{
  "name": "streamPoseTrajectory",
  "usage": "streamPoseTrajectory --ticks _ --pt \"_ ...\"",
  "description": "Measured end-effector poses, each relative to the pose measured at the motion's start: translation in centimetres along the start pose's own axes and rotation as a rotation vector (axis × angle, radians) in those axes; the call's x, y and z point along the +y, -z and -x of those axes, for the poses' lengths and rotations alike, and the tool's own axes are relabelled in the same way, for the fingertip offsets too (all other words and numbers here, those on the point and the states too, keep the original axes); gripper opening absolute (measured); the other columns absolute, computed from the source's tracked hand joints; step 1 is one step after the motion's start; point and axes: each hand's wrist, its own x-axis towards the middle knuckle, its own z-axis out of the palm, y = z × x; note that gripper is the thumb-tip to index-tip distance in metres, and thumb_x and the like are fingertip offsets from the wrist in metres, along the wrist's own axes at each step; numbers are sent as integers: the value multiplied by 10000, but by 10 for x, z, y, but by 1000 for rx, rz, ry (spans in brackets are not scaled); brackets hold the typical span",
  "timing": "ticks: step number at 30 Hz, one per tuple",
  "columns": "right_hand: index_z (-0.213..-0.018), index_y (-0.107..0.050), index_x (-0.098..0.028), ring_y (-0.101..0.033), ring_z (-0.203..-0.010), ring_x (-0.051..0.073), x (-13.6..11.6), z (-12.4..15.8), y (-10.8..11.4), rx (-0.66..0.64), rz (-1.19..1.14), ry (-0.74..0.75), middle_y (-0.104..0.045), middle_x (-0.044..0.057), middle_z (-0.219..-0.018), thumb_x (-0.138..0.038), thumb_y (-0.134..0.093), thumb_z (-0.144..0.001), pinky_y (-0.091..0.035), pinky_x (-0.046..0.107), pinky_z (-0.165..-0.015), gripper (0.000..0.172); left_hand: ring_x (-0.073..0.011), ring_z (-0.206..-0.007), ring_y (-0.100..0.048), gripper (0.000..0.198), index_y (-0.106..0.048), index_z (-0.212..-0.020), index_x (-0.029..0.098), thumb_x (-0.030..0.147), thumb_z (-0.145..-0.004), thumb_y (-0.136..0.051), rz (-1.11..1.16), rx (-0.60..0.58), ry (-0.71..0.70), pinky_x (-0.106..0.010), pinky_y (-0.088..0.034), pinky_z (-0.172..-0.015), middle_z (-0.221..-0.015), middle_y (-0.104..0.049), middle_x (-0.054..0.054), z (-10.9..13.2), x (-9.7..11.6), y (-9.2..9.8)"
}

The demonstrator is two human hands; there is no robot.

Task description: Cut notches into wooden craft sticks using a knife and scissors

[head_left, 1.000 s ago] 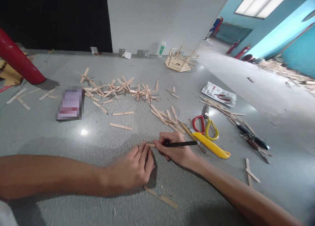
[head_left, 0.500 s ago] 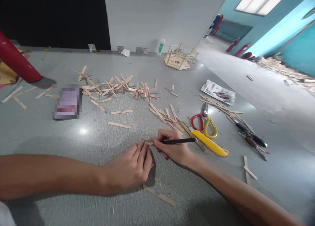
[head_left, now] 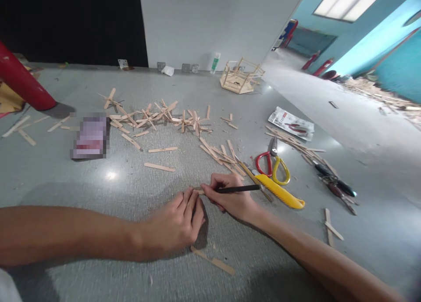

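My left hand point(head_left: 176, 223) rests on the grey floor with its fingertips pressed together on a small wooden craft stick point(head_left: 198, 189). My right hand point(head_left: 230, 196) is closed round a thin black pencil point(head_left: 239, 188) whose tip touches that stick next to my left fingers. Most of the stick is hidden under both hands. A longer glued stick piece point(head_left: 213, 260) lies just below my left hand.
Yellow utility knife point(head_left: 280, 191), red-and-yellow scissors point(head_left: 272, 163) and pliers point(head_left: 337, 188) lie to the right. Many loose sticks point(head_left: 158, 115) are scattered ahead. A stick-built frame point(head_left: 240, 78) and glue bottle point(head_left: 215, 62) stand near the wall. A red cylinder point(head_left: 21, 80) is at the far left.
The view has shifted slightly; my right hand with the pencil has edged a little left along the stick. My left hand stays put.
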Motion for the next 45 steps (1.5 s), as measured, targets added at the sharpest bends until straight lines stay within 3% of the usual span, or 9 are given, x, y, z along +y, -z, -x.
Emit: streamPoseTrajectory --ticks 9,19,30,45 --pt "-584 -474 -225 -471 -294 73 2 -1 3 -4 -36 -50 -537 -56 -436 -481 -698 -878 -319 171 -297 450 -380 -1022 -762 344 -664 -1135 -103 187 -983 -556 -22 1 20 -436 -617 -850 -1088 -747 -316 1 2 -2" --pt "-613 -501 -215 -459 -329 61 3 1 1 1 7 15 -513 -74 -429 -395 -696 -903 -317 166 -344 393 -338 -978 -781 388 -686 -1091 -85 178 -1058 -402 -21 51 56 -418 -615 -847 -1060 -761 -296 -2 2 -5" --pt "-618 -477 -223 -448 -312 57 -3 -2 -1 -20 -17 -38 -542 -57 -469 -421 -643 -890 -287 159 -310 375 -302 -954 -788 393 -722 -1061 -40 179 -1062 -396 -64 69 39 -382 -607 -841 -1022 -786 -240 -3 1 -1" --pt "-601 -480 -216 -441 -320 53 -3 -2 -1 -13 34 11 -532 -57 -462 -392 -641 -917 -287 165 -324 396 -311 -963 -781 363 -699 -1086 -55 186 -1059 -429 -63 47 44 -397 -587 -840 -1051 -770 -275 -3 2 -1"
